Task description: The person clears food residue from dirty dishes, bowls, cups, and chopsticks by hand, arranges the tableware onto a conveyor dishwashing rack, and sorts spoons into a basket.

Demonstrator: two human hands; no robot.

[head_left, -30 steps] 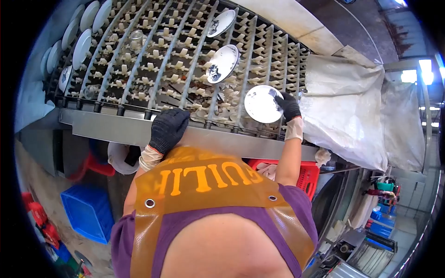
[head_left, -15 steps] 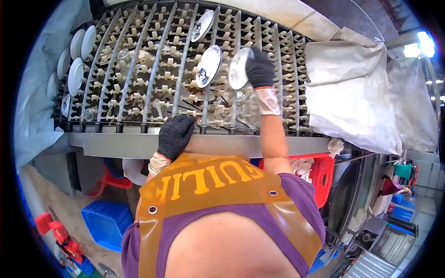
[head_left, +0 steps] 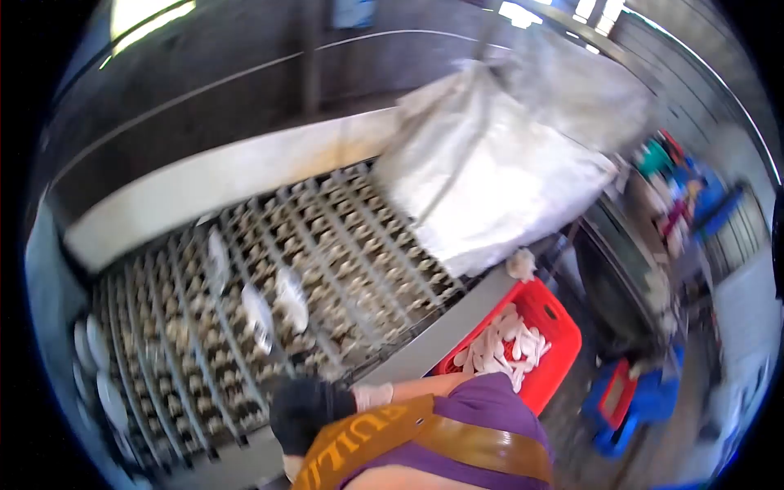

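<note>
Both of my hands are in black gloves and close together at the front edge of the conveyor, blurred by motion. My right hand (head_left: 331, 402), with a pale cuff at its wrist, lies across in front of my body. My left hand (head_left: 287, 420) overlaps it, so where one ends is hard to make out. The fingers of both are smeared, and nothing held shows. Beyond them, a white plate (head_left: 291, 299), a patterned plate (head_left: 256, 317) and a farther plate (head_left: 218, 260) stand tilted between the pegs of the conveyor (head_left: 327, 245).
Several white plates (head_left: 112, 402) stand at the conveyor's left end. A whitish plastic sheet (head_left: 498, 171) covers its right end. Close on my right is a red basket (head_left: 563, 347) with several white spoons (head_left: 502, 351). Blue crates (head_left: 653, 392) sit farther right.
My view has swung right, bringing the red basket into sight. My right hand has let go of the white plate, which stays on the conveyor, and has come back beside my left hand.
</note>
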